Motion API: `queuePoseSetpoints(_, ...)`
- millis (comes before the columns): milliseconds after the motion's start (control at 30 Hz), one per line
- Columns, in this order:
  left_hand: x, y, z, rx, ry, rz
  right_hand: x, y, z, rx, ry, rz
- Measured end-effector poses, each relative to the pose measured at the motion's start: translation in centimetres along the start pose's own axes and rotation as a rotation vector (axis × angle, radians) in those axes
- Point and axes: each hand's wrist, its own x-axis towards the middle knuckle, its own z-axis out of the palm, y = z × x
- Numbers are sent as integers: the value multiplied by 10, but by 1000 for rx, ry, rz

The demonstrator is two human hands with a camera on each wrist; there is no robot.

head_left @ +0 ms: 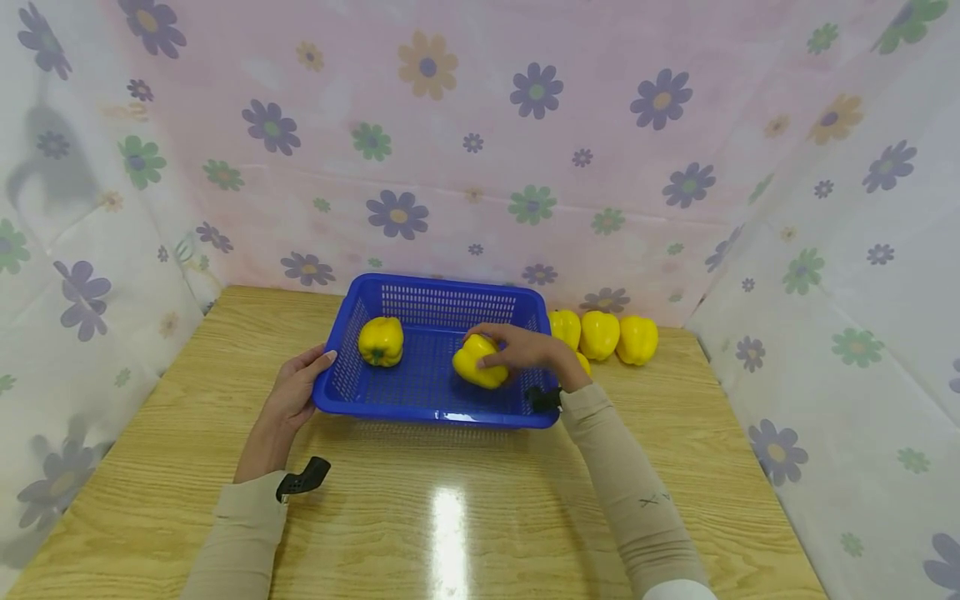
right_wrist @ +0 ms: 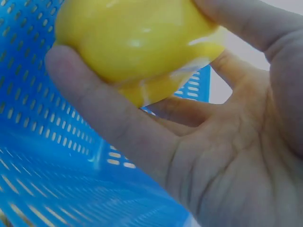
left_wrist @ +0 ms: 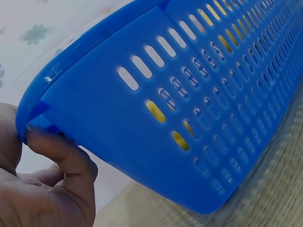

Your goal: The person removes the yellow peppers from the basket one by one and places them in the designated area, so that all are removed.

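Note:
A blue plastic basket (head_left: 435, 415) with slotted walls stands on the table. My left hand (head_left: 292, 387) grips its left rim; in the left wrist view that hand (left_wrist: 61, 179) has fingers curled under the edge. Within the basket's right half, my right hand (head_left: 517, 346) holds a yellow bell pepper (head_left: 477, 364). The right wrist view has the fingers and thumb spread round this pepper (right_wrist: 137, 42), above the basket floor. Another yellow bell pepper (head_left: 381, 342) lies in the basket's left part, its green stem end facing me.
Several more yellow bell peppers (head_left: 600, 336) sit on the wooden table (head_left: 375, 508) just right of the basket, one partly hidden behind my right wrist. Flower-printed cloth (head_left: 465, 167) walls off the back and both sides.

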Motion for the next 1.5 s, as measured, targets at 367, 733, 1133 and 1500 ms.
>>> queuePoseSetpoints(367, -1, 3, 1, 11, 2, -13, -16, -8, -10, 172, 80, -27)
queuePoseSetpoints(733, -1, 2, 2, 10, -3, -11, -25, -22, -11, 336, 178, -40)
queuePoseSetpoints(1133, -2, 5, 4, 7, -2, -24, -45, -39, -5, 427, 273, -40)
queuePoseSetpoints(1500, -2, 4, 3, 8, -2, -21, -64, -41, 1, 469, 292, -90)
